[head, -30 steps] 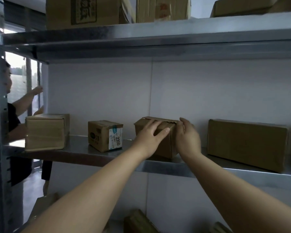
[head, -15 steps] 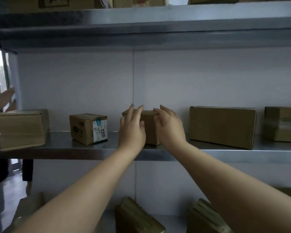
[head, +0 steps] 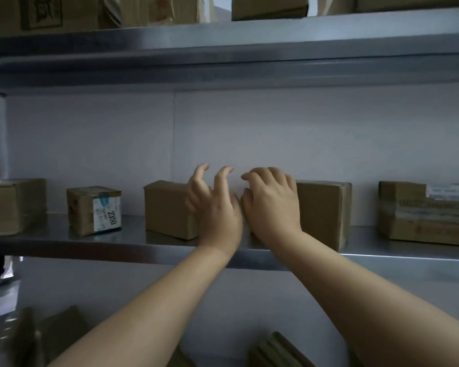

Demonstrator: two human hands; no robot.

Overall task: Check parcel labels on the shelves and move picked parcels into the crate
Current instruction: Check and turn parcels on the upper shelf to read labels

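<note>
Reaching onto the middle shelf (head: 90,243), both hands sit side by side, nearly touching. Grip first: the left hand (head: 215,207) is wide, its fingers (head: 200,178) spread and loosely bent with tips lifted, and it holds nothing. It overlaps the right end of the small plain parcel (head: 167,209); contact not clear. The right hand (head: 272,205) shows its back, with fingers bent near the upper left corner of the wide parcel (head: 326,211). I cannot tell whether it clasps the cardboard or only lies against it.

Outward along the shelf: both parcels stand flat on the steel, close but apart. Left of them is a labelled parcel (head: 94,210) marked 2350; far right is a taped parcel (head: 424,210) with a white label on top. More boxes sit on the upper shelf (head: 249,43). No crate in view.

Judgement: the step looks like taking the wide parcel to find its label, since its front face shows none. Best done with one hand at each end, sliding it forward on the steel before tipping it, so the plain neighbour is not nudged. Keep the lift low under the upper shelf.
</note>
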